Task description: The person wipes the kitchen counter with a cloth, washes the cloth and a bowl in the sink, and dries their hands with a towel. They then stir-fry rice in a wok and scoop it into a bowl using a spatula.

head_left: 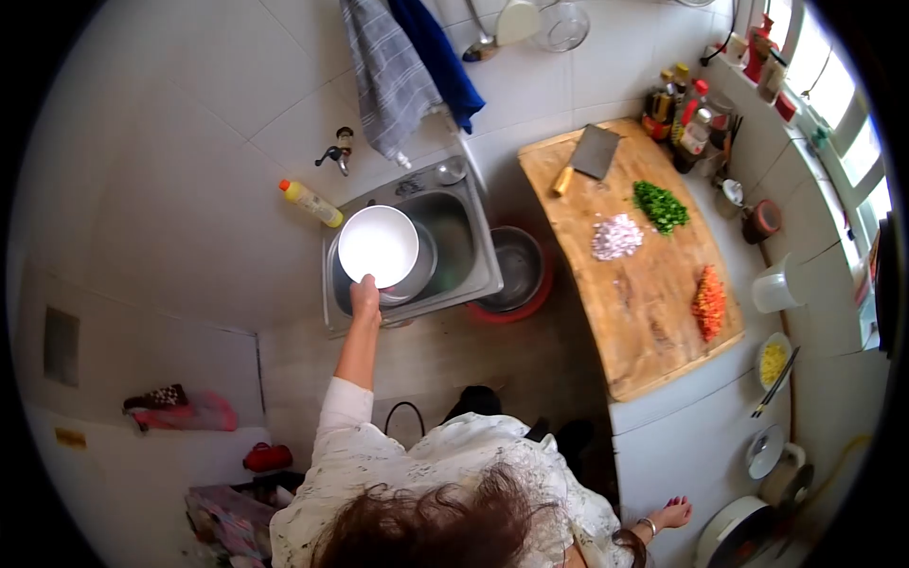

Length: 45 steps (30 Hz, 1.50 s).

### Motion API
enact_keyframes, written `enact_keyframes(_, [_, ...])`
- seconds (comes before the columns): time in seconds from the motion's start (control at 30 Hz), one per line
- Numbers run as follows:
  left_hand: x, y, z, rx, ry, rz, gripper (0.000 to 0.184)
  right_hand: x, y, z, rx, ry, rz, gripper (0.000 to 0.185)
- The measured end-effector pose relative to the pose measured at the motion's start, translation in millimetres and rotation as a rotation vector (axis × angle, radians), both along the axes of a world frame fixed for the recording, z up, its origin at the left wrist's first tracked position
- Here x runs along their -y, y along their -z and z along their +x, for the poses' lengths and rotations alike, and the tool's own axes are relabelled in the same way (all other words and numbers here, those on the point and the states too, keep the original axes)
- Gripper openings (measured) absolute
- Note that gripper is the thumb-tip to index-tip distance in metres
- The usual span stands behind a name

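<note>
My left hand (366, 299) grips the near rim of a white bowl (378, 246), held over the metal sink (488, 275). Under the bowl, a round metal or clear basin (425, 269) shows in the sink. On the right, my right hand (674, 513) is beside the white counter (653, 454), its fingers loosely apart and nothing seen in them; a bracelet is on its wrist.
A wooden board (606, 312) holds a cleaver (595, 151), chopped greens (660, 207), pale pink bits (616, 237) and orange-red bits (708, 303). A yellow bottle (312, 204) stands by the tap (339, 151). A pot (729, 530) sits near my right hand.
</note>
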<state>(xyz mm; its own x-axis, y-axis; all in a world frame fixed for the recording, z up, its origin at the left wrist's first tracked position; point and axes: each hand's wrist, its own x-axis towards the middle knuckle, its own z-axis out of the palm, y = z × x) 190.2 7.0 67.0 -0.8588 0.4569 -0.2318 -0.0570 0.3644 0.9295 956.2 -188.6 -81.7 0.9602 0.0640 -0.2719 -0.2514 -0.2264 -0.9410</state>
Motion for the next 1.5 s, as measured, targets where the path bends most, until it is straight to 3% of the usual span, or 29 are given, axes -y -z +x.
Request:
enact_keyframes(0.07, [0.2, -5.2, -42.5, -0.282, -0.034, -0.191, 0.039, -9.2, -24.5, -56.8, 0.033, 0.029, -0.029, 0.025])
enact_keyframes(0.1, [4.3, 16.6, -75.5, -0.571, -0.017, -0.205, 0.036, -9.6, -27.8, -77.1, 0.022, 0.007, -0.027, 0.026])
enact_keyframes(0.2, [5.7, -24.1, -86.0, -0.705, -0.05, -0.349, 0.034, -15.1, -34.1, -118.9, 0.028, -0.068, -0.032, 0.027])
enact_keyframes(0.33, [9.0, -32.1, -113.0, -0.754, -0.031, -0.407, 0.033, -36.2, -66.1, -163.8, 0.128, -0.249, 0.004, 0.025])
enact_keyframes(0.5, [22.9, -28.6, -135.6, -0.998, 0.095, -0.286, 0.031, -48.7, -100.3, -201.1, 0.235, -0.401, 0.037, 0.019])
enact_keyframes(0.77, [33.5, -22.4, -166.0, -1.349, 0.229, -0.05, 0.052, -38.3, -112.5, -224.6, 0.25, -0.479, 0.097, 0.018])
enact_keyframes(0.87, [34.0, -29.0, -169.8, -1.408, 0.213, -0.014, 0.057, -23.8, -109.2, -234.4, 0.251, -0.513, 0.105, 0.018])
enact_keyframes(1.07, [24.7, -17.5, -190.9, -1.515, 0.295, 0.295, 0.057, 5.2, -103.3, -262.5, 0.117, -0.396, 0.078, 0.015])
enact_keyframes(1.17, [19.6, -40.4, -165.0, -1.544, 0.291, 0.334, 0.057, 17.2, -93.1, -263.6, 0.112, -0.398, 0.128, 0.011])
enact_keyframes(1.27, [13.3, -37.4, -163.1, -1.574, 0.308, 0.326, 0.061, 20.4, -94.6, -265.7, 0.08, -0.398, 0.142, 0.009])
enact_keyframes(1.5, [10.6, -28.0, -146.4, -1.516, 0.279, 0.172, 0.045, 19.6, -91.5, -263.9, 0.032, -0.425, 0.112, 0.01])
